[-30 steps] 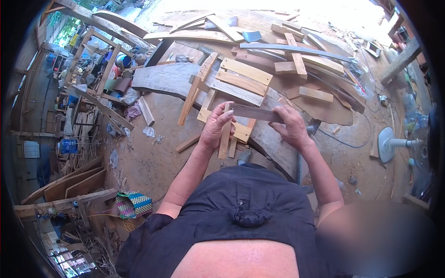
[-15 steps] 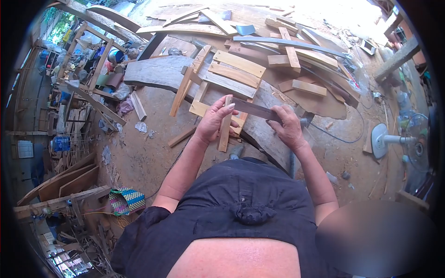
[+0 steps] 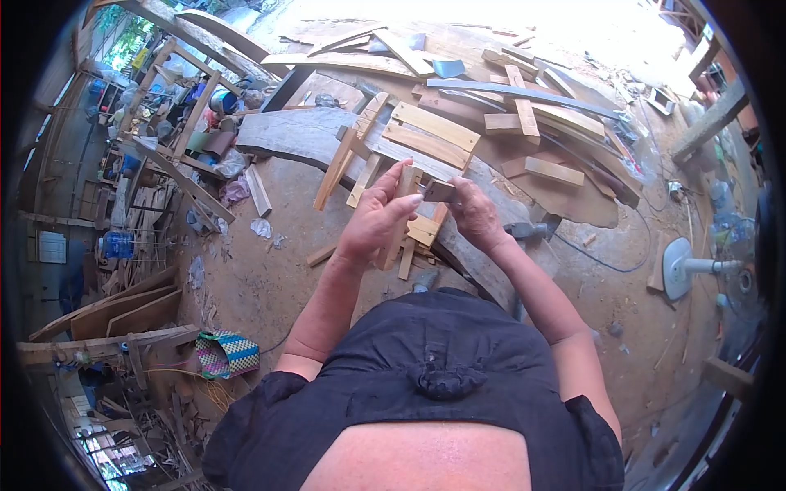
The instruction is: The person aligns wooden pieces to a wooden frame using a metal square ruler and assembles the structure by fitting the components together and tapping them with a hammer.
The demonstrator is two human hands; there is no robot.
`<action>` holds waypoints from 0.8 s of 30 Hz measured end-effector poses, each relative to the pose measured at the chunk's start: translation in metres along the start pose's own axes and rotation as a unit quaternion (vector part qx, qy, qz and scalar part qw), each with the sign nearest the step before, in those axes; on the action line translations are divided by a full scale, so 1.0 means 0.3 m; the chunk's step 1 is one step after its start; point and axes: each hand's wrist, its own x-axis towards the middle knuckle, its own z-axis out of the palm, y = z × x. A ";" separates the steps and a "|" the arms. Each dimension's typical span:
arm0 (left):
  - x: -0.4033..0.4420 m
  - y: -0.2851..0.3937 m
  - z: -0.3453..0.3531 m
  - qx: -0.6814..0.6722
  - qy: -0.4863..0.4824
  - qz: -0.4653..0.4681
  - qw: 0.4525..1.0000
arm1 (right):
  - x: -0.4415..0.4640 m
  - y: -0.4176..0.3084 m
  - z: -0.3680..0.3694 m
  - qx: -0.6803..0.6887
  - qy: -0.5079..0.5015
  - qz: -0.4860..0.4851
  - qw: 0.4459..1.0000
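Seemingly a woodworking workshop, boards (image 3: pixel 565 110) strewn about

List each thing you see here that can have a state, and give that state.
Left hand: closed on the light wood strip
Right hand: fingers gripping the dark block
Light wood strip: held lengthwise
Dark block: held near the strip's upper end
Slatted boards: gaps between them
Woven basket: mouth open
Fan: running or off, cannot tell

the shirt (image 3: pixel 368 360) is black, the bag (image 3: pixel 232 355) checked
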 end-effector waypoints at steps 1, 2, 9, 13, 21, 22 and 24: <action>-0.005 0.006 -0.010 0.002 0.001 0.001 1.000 | 0.002 0.008 0.018 0.018 0.002 0.008 1.000; -0.011 0.012 -0.018 -0.068 0.004 -0.031 0.997 | 0.005 0.018 0.032 0.035 0.004 0.016 0.999; -0.016 -0.051 -0.060 0.000 0.085 -0.055 0.995 | 0.002 0.072 0.080 0.044 0.001 -0.021 0.999; 0.001 -0.085 -0.056 -0.012 0.102 0.003 0.995 | 0.001 0.078 0.078 0.045 0.009 -0.016 0.999; -0.004 -0.084 -0.049 -0.013 0.103 0.024 0.994 | 0.001 0.074 0.079 0.045 0.015 -0.019 0.999; -0.006 -0.084 -0.049 -0.012 0.103 0.024 0.994 | 0.000 0.075 0.081 0.046 0.018 -0.020 0.999; -0.009 -0.083 -0.048 0.008 0.106 0.030 0.994 | -0.001 0.076 0.083 0.047 0.022 -0.021 0.998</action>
